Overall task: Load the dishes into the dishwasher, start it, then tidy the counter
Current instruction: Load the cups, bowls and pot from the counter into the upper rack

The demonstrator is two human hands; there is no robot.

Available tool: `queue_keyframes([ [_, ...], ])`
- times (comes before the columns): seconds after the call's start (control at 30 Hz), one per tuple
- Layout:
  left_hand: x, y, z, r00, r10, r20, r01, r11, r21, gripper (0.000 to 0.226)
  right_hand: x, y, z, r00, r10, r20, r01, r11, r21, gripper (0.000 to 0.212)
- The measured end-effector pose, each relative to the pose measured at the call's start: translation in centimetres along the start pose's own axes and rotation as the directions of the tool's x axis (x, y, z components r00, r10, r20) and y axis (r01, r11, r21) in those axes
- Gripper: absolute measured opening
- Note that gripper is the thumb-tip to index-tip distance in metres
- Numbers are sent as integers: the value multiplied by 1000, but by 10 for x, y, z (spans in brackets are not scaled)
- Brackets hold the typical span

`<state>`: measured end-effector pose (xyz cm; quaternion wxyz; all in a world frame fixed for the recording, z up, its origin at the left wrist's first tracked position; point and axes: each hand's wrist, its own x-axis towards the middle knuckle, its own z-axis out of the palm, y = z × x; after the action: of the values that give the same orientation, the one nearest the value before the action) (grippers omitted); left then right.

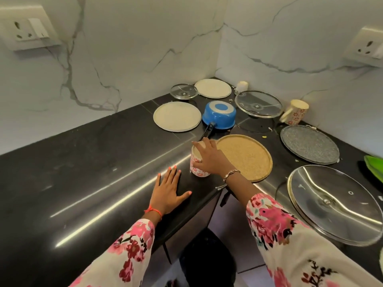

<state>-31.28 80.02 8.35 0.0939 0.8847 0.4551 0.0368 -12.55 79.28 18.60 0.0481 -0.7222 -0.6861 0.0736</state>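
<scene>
Nearest the camera, both floral-sleeved arms are reaching forward over the black counter [83, 172]. The left hand [169, 191] is lying flat, palm down, on the counter's edge, with its fingers straight and spread and nothing in its grasp. Just beyond it, the right hand [209, 156] is coming down from above with the wrist raised, its fingers curling over the top of the floral cup [199, 165] and gripping it. The cup is standing upright on the counter, just beside the tan plate [246, 157]. At the right, a large glass lid [335, 204] is lying near the counter's front, with a grey speckled plate [309, 147] behind it. Farther back, an upturned blue saucepan [219, 117] is sitting between a cream plate [177, 116] and a second glass lid [258, 103]. A floral mug [295, 112] is standing by the wall.
</scene>
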Motion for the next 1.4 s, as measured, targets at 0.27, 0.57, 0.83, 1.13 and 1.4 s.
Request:
queue_keyframes([
  [0.27, -2, 1, -1, 1000, 8, 21, -8, 1000, 0, 118, 0, -14, -9, 994, 46, 95, -46, 999, -4, 72],
  [0.57, -44, 21, 1, 1000, -23, 19, 24, 996, -84, 102, -74, -27, -5, 986, 124, 107, -130, 990, 51, 68],
  [0.83, -156, 48, 24, 995, 97, -12, -97, 993, -64, 96, -192, -44, 22, 971, 203, 122, -216, 971, 102, 72],
  [1.13, -322, 66, 83, 966, 210, 153, -195, 975, -111, 102, -382, -96, 118, 881, 370, 295, -417, 901, 116, 70],
  [1.4, -501, 89, 122, 884, 283, 372, -259, 959, -114, 91, -583, -177, 209, 794, 510, 330, -583, 793, 179, 73],
])
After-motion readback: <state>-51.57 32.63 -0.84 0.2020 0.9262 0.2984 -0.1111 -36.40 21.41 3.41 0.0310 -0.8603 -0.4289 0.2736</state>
